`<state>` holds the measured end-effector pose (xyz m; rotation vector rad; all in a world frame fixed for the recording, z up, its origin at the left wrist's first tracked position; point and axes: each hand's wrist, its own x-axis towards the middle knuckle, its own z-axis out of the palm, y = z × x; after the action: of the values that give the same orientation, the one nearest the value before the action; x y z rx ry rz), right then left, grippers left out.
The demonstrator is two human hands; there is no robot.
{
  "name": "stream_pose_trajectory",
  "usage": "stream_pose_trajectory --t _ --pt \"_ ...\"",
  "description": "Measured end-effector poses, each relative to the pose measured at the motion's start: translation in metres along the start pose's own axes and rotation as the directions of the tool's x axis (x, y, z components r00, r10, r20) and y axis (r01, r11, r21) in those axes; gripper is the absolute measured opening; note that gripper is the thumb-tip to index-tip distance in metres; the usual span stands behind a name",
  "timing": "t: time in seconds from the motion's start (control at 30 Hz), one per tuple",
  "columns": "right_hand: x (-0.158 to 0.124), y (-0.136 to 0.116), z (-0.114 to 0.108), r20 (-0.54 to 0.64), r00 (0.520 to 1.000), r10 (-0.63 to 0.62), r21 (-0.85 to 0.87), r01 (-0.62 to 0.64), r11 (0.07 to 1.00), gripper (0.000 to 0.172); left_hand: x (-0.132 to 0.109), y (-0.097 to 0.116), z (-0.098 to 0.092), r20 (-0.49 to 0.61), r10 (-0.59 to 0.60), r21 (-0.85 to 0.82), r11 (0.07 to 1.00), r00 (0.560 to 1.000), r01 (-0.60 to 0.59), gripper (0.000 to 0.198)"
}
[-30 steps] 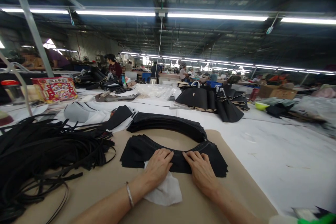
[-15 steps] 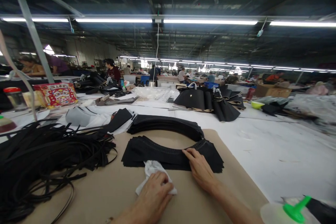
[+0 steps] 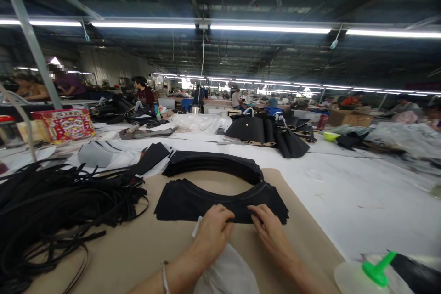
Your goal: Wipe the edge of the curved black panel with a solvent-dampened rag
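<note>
A stack of curved black pieces (image 3: 206, 204) lies on the brown board (image 3: 138, 252), its concave edge facing away from me. My left hand (image 3: 214, 229) is at its near edge, fingers bent together; what they pinch, if anything, is hidden. White cloth (image 3: 229, 271) shows under that hand and wrist. To the right, my right hand (image 3: 270, 229) touches the same edge with its fingertips, fingers slightly apart and holding nothing. Behind lies a second stack of curved black pieces (image 3: 213, 163), arching away from me.
Black straps (image 3: 62, 211) are heaped at the left. A bottle with a green nozzle (image 3: 377, 271) stands at the front right. Farther back are black rolled pieces (image 3: 251, 129), a red box (image 3: 64, 125) and clear plastic (image 3: 406, 140). Several people are in the background.
My left hand has moved forward and right to the stack's near edge. My right hand has drawn back toward that edge. The white cloth now extends nearer to me.
</note>
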<state>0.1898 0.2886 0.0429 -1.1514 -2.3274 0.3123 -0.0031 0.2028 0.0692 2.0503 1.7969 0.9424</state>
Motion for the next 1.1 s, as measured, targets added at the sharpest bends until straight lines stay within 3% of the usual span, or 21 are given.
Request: stream_pose_trajectory --t 0.1,0.33,0.5,0.6,0.73,0.9,0.97,1.1 --pt "-0.016 -0.013 -0.002 0.039 0.999 -0.011 0.027 0.010 1.000 0.036 0.027 -0.015 0.002 -0.063 -0.006 0.104 0.994 0.998 0.013 0.032" --pt "-0.054 -0.045 0.019 0.143 0.978 -0.150 -0.001 0.151 0.988 0.032 0.056 -0.016 0.030 0.020 0.170 0.251 0.953 0.985 -0.169 0.030" --pt "-0.076 -0.034 0.053 -0.014 0.940 -0.342 -0.235 0.329 0.914 0.043 0.057 -0.017 0.052 0.029 0.164 0.349 0.923 0.986 -0.164 0.031" --pt "-0.086 -0.029 0.070 -0.065 0.935 -0.348 -0.320 0.311 0.895 0.037 0.053 -0.018 0.059 0.027 0.170 0.392 0.905 0.985 -0.167 0.033" --pt "-0.098 -0.029 0.079 -0.040 0.968 -0.249 -0.407 0.212 0.889 0.016 0.053 -0.021 0.063 0.021 0.196 0.420 0.888 0.980 -0.186 0.033" --pt "-0.122 -0.019 0.056 0.011 1.000 -0.021 -0.409 0.024 0.912 0.008 0.066 -0.024 0.064 0.051 0.243 0.434 0.868 0.969 -0.241 0.031" --pt "-0.134 -0.015 0.036 0.051 0.998 0.048 -0.351 -0.027 0.936 0.007 0.068 -0.023 0.061 0.055 0.247 0.442 0.863 0.968 -0.245 0.031" --pt "-0.157 -0.011 -0.016 0.080 0.971 0.225 -0.188 -0.207 0.960 0.024 0.069 -0.021 0.056 0.037 0.244 0.426 0.873 0.969 -0.236 0.028"
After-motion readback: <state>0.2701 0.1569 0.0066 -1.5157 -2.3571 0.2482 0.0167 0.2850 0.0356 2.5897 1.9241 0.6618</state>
